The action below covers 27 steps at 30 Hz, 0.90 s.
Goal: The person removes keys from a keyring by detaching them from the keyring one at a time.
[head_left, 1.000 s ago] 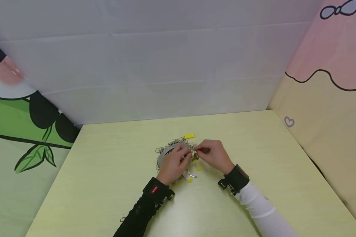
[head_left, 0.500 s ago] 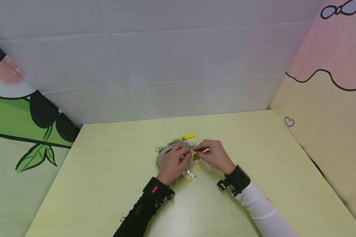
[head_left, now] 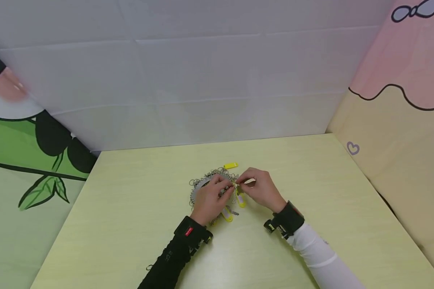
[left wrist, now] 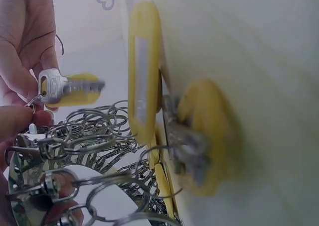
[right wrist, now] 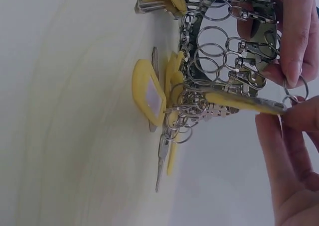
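Key (left wrist: 51, 86) with a yellow tag (left wrist: 76, 100): suspended at the near-right edge of the round ring-lined rack (head_left: 197, 192), between both hands; right hand (head_left: 261, 188) pinches the split ring (right wrist: 307, 88) at the key's head; left hand (head_left: 210, 200) reaches over the rack, fingertips pinching the same ring; rack rests on the table (head_left: 130, 208); further yellow tags (head_left: 231, 165) lie around its rim.
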{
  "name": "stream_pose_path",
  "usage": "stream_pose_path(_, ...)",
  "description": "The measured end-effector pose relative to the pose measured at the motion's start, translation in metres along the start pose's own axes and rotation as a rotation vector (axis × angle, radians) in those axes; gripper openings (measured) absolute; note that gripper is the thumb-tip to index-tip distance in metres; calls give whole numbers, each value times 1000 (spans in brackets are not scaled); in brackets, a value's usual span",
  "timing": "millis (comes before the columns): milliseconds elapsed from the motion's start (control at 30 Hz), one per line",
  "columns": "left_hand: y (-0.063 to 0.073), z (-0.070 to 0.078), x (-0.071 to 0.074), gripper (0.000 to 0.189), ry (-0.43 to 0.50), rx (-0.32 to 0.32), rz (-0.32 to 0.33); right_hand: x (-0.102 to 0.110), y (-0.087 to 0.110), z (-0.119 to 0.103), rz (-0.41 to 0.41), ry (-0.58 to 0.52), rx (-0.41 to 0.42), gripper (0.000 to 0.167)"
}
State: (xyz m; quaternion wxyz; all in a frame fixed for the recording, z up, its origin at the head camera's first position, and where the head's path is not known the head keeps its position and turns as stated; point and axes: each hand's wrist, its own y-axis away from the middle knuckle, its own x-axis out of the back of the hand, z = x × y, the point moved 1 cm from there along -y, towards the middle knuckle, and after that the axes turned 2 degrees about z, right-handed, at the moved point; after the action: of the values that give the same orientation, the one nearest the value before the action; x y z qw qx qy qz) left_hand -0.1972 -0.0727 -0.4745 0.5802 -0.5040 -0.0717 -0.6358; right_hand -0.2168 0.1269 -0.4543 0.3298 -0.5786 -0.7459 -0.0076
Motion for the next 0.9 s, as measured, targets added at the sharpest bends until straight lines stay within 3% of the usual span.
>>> stream_pose_path(233, -1, -1, -2, 9, -10, -8, 26, -1, -1, 1, 37, 64, 56, 15)
stream_pose_path(400, -1, -2, -2, 9, -10, -3, 41, 2, -3, -2, 68, 79, 156, 19)
stream_pose_path(600, -1, -3, -3, 11, 34, -10, 20, 2, -4, -1, 47, 118, 250, 23)
stream_pose_path(900, -1, -6, -5, 13, 55, -26, -4, -1, -3, 1, 88, 224, 236, 17)
